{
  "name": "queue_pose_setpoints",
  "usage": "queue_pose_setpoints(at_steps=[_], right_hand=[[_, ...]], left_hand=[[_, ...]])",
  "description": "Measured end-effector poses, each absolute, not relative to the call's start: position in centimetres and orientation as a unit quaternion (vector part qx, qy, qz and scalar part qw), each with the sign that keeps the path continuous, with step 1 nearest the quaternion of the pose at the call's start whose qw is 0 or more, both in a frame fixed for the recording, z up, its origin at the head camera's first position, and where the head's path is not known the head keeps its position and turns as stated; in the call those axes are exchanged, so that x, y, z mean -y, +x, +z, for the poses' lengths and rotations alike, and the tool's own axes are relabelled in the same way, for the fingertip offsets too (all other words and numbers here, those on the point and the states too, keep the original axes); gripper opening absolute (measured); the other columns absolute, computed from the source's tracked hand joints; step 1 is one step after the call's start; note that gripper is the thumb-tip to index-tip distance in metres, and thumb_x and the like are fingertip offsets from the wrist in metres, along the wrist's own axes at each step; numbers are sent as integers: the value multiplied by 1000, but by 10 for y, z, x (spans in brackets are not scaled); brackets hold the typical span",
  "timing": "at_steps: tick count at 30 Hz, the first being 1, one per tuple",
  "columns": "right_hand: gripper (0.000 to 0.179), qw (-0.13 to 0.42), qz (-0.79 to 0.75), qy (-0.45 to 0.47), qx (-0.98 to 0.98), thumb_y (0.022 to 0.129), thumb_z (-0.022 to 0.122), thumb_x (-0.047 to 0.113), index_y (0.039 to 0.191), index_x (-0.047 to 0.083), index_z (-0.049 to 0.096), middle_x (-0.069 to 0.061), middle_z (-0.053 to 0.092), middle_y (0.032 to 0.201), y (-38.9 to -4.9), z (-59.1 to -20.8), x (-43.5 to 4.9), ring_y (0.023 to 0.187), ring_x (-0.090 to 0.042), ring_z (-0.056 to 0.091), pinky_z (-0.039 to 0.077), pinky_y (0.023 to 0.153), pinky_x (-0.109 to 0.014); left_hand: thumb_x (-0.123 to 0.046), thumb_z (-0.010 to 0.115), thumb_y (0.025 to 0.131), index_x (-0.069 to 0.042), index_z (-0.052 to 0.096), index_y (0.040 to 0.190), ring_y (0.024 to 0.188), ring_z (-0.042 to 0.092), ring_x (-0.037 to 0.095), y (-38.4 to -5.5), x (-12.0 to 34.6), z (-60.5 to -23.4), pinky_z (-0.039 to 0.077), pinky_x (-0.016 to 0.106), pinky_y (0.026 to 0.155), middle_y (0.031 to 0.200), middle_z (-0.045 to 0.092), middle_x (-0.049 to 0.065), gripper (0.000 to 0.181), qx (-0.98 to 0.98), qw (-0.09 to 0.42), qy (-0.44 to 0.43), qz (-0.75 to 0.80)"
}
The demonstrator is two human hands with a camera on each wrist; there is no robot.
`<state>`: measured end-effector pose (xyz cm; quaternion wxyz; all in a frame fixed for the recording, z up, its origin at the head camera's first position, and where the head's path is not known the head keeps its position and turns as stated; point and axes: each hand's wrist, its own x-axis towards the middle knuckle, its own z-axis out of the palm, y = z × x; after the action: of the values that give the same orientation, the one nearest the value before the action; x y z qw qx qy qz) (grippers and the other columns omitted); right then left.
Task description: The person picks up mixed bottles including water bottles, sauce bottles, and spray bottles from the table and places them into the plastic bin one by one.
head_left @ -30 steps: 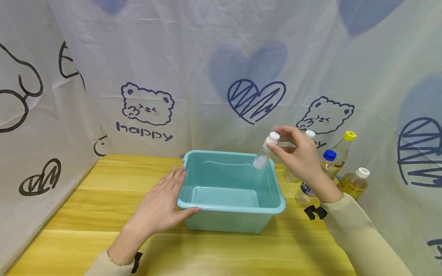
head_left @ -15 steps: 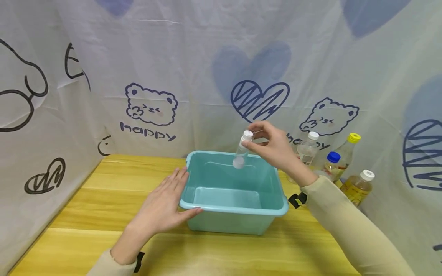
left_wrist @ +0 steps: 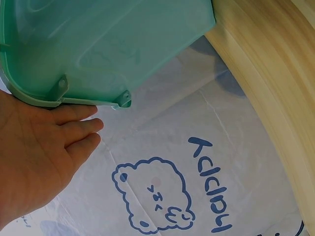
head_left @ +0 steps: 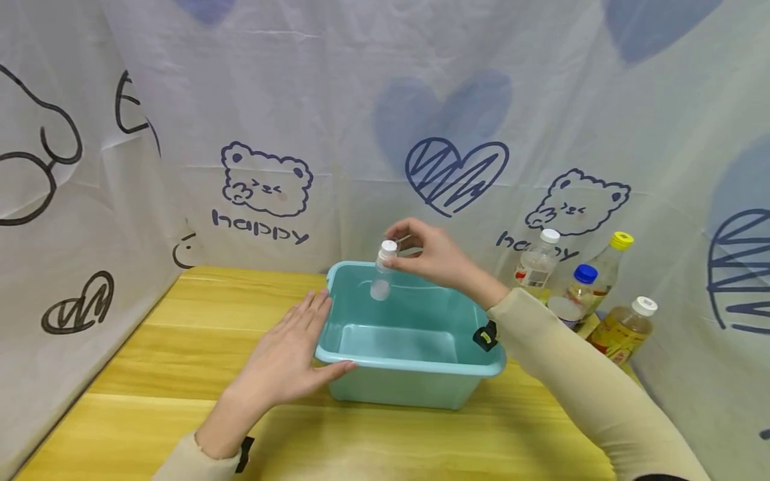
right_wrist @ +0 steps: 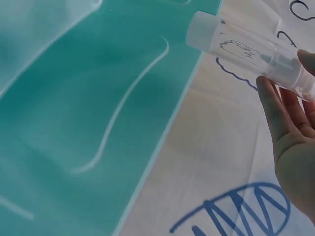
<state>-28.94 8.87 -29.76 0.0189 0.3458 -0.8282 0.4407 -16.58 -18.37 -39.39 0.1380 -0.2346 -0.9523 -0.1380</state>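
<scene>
A small clear bottle with a white cap (head_left: 381,284) hangs slightly tilted over the back left part of a teal plastic basin (head_left: 415,365). My right hand (head_left: 436,257) pinches it near the cap between thumb and fingers. In the right wrist view the clear bottle (right_wrist: 246,51) has a frosted white base pointing toward the basin. My left hand (head_left: 289,357) rests against the basin's left rim, fingers straight and thumb along the front edge. The left wrist view shows the fingers (left_wrist: 78,130) right at the rim, under a clip-like tab.
To the right of the basin stand several bottles: a white-capped one with a red and white label (head_left: 535,264), a blue-capped one (head_left: 582,287), a yellow-capped one (head_left: 609,264) and a white-capped one with yellow liquid (head_left: 622,331). A printed cloth (head_left: 355,200) hangs behind the wooden table (head_left: 198,321).
My right hand has carried the small clear bottle leftward across the basin, from its right rim to the left part. My left hand has stayed on the rim.
</scene>
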Motion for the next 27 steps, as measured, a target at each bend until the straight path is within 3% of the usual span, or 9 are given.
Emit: queue_pose_setpoints(at_steps=[13, 27], right_hand=[[41, -93, 388, 381, 834, 89, 82, 5, 126, 3, 64, -12, 68, 124, -317, -325, -56, 113, -27, 71, 59, 98, -33], [40, -177, 333, 401, 835, 88, 82, -1, 125, 4, 68, -8, 71, 124, -331, -352, -35, 118, -23, 68, 57, 101, -32]], left_hand=[[-80, 52, 92, 3, 25, 163, 157, 24, 37, -166, 185, -392, 28, 50, 126, 171, 18, 16, 112, 954, 130, -235, -134], [-80, 52, 92, 2, 25, 163, 158, 22, 35, -164, 184, -391, 26, 49, 127, 173, 16, 14, 112, 954, 128, -236, -133]])
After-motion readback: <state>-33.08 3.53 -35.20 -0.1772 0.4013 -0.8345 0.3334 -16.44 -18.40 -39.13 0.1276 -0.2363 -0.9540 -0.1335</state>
